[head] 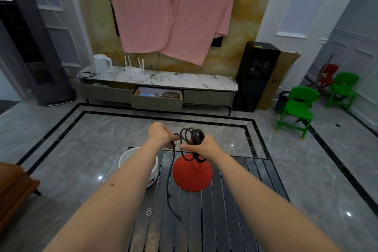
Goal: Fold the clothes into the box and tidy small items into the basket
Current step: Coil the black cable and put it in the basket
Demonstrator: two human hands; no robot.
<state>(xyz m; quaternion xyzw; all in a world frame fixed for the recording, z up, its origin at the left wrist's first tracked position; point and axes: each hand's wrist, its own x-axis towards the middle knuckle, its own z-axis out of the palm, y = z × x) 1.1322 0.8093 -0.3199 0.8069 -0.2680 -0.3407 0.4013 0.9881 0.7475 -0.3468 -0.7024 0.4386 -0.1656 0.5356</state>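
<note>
Dark slatted tabletop (204, 221) carries a red cone-shaped fabric hat (192, 176), with a white round basket (124, 159) just beside its left edge. Above the hat, the right hand (204, 146) grips a coiled black cord (192, 136); the left hand (160, 135) pinches its strand, whose tail hangs to the tabletop near a small white hair tie (149, 211).

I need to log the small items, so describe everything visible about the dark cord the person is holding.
The dark cord looks like thin, matte black rope or cable. Part of it is gathered into several loose loops held up in the air above the slatted table. The right hand grips the loops, while the left hand pinches a strand beside them. One free length hangs down from the left hand past the red cone-shaped object, its end trailing on the table.
</note>
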